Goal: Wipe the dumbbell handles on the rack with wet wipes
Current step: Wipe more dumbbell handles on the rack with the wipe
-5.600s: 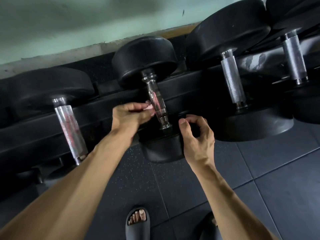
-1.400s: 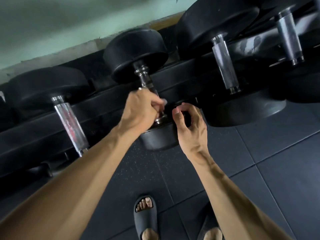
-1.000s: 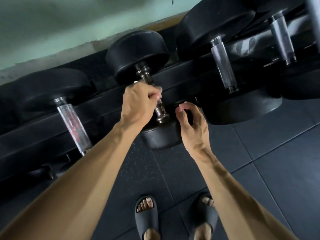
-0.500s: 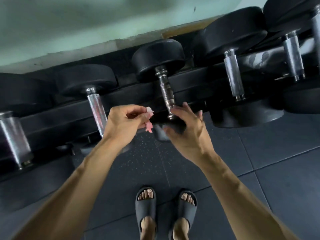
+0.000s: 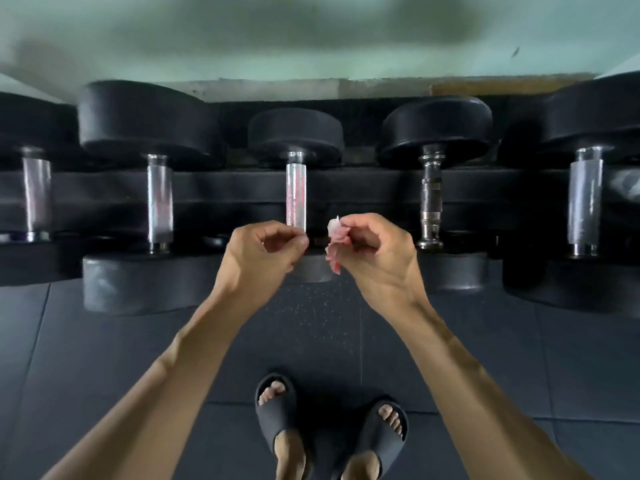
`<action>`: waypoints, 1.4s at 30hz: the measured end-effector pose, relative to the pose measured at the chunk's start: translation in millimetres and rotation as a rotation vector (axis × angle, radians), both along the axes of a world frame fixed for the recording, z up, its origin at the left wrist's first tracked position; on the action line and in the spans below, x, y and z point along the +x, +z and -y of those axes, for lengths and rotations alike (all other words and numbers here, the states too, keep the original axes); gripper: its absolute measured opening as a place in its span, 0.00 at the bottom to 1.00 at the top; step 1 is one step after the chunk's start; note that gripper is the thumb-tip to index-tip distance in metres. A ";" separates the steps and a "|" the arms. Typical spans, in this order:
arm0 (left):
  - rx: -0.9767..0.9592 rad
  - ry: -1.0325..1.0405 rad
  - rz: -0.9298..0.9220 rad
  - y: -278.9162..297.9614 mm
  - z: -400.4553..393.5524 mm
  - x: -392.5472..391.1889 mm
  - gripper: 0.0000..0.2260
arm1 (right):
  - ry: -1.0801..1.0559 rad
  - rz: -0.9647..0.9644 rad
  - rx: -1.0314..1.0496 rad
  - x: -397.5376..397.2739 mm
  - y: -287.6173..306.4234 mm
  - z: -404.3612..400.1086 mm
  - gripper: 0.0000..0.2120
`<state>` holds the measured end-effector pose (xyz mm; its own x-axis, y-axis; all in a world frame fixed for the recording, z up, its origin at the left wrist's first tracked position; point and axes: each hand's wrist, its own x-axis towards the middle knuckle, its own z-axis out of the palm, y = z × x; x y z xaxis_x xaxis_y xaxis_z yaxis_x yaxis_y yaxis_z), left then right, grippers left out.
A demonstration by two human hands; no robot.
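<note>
Several black dumbbells lie in a row on a low black rack (image 5: 221, 195), chrome handles pointing toward me. My right hand (image 5: 375, 252) pinches a small crumpled pinkish wet wipe (image 5: 334, 245) between thumb and fingers. My left hand (image 5: 263, 252) hovers beside it with curled fingers, thumb against forefinger, holding nothing I can see. Both hands are just in front of the near end of the middle knurled handle (image 5: 296, 192), apart from it. The dumbbell with the stepped chrome handle (image 5: 431, 199) is to the right of my right hand.
A pale green wall (image 5: 311, 39) rises behind the rack. Dark rubber floor tiles (image 5: 554, 358) lie in front. My feet in dark slides (image 5: 277, 410) stand close to the rack. More dumbbell handles (image 5: 160, 202) extend to both sides.
My left hand let go of the stepped handle it was rubbing. The wipe passed from my left hand to my right. The view shifted left, so the neighbouring handle is now centred.
</note>
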<state>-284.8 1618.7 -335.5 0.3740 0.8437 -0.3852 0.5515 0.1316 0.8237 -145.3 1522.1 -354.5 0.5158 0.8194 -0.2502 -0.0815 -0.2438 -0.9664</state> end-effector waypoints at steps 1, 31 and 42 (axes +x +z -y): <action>0.088 0.007 -0.046 -1.4 -1.8 -3.7 0.07 | -0.031 -0.006 -0.016 0.4 -1.5 -4.2 0.12; 0.433 0.115 0.009 -107.5 -18.8 -21.8 0.21 | -0.128 0.052 0.066 12.7 -78.4 -141.6 0.05; 0.438 0.122 -0.020 -108.3 -15.6 -18.0 0.20 | 0.038 0.008 -0.120 10.0 -81.5 -103.9 0.07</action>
<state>-302.8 1634.3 -443.8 0.2577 0.9661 0.0121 0.5699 -0.1622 0.8055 -135.4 1626.0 -435.9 0.4875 0.8028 -0.3432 -0.0623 -0.3601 -0.9308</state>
